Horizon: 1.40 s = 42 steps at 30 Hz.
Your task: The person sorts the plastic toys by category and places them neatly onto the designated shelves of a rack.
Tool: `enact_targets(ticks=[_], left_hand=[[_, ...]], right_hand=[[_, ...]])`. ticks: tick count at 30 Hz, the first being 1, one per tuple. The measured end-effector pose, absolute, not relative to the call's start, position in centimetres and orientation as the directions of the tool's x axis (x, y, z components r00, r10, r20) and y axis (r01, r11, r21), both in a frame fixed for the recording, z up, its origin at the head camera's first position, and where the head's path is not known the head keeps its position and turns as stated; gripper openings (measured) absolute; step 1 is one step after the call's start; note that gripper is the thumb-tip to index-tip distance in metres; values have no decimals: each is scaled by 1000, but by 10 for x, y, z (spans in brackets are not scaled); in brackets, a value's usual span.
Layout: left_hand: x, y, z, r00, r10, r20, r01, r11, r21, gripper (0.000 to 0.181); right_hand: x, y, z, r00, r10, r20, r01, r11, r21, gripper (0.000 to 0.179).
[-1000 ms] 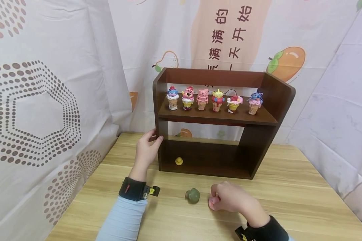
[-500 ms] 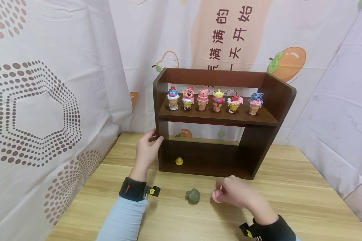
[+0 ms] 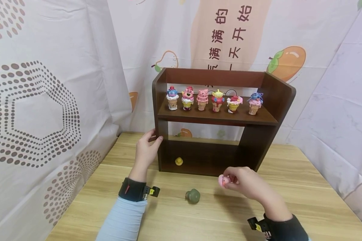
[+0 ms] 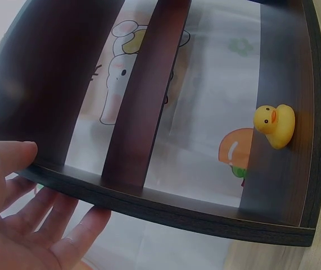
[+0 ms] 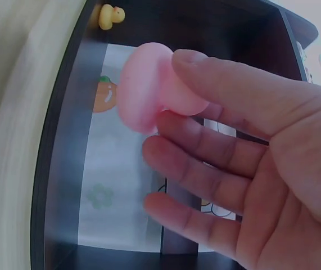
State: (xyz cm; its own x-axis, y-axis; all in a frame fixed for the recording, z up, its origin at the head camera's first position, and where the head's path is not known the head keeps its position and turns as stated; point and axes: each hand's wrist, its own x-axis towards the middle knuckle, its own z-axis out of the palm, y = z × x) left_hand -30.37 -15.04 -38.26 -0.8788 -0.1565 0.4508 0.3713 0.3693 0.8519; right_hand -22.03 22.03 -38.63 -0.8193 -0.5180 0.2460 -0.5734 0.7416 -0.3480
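Note:
My right hand point(image 3: 247, 182) pinches a pink rubber duck point(image 3: 224, 181) between thumb and fingertips, above the table in front of the shelf's lower right part. In the right wrist view the pink duck point(image 5: 146, 87) shows its rounded underside, the other fingers spread below it. My left hand point(image 3: 147, 149) grips the left side panel of a dark brown two-tier shelf point(image 3: 211, 77), thumb at the front edge and fingers outside. A yellow rubber duck point(image 4: 281, 126) sits at the left of the shelf's bottom board. On the table before the shelf lies a green toy point(image 3: 193, 196).
Several ice-cream-cone figurines point(image 3: 202, 99) stand in a row on the upper board, with a wider gap before the blue one point(image 3: 255, 102) at the right. The wooden table point(image 3: 304, 197) reaches back to a printed curtain point(image 3: 138, 40).
My right hand has lifted the pink duck off the table and carried it forward and to the right, toward the shelf. My left hand has stayed on the side panel.

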Motion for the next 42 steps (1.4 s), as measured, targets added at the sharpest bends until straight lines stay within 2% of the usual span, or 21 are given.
enact_targets(ticks=[12, 22, 33, 42], left_hand=[[-304, -151, -384, -883, -150, 444, 366, 370, 854, 43], [-303, -150, -386, -894, -150, 421, 344, 370, 863, 45], [-302, -150, -385, -892, -153, 424, 348, 364, 864, 44], [-303, -151, -384, -887, -150, 436, 359, 368, 858, 44]], right_hand=[[-226, 225, -386, -743, -540, 396, -663, 677, -320, 26], [-231, 232, -393, -619, -549, 561, -758, 604, -245, 36], [-237, 231, -398, -585, -549, 597, -773, 600, -206, 39], [-239, 229, -394, -592, -507, 626, -746, 639, -188, 38]])
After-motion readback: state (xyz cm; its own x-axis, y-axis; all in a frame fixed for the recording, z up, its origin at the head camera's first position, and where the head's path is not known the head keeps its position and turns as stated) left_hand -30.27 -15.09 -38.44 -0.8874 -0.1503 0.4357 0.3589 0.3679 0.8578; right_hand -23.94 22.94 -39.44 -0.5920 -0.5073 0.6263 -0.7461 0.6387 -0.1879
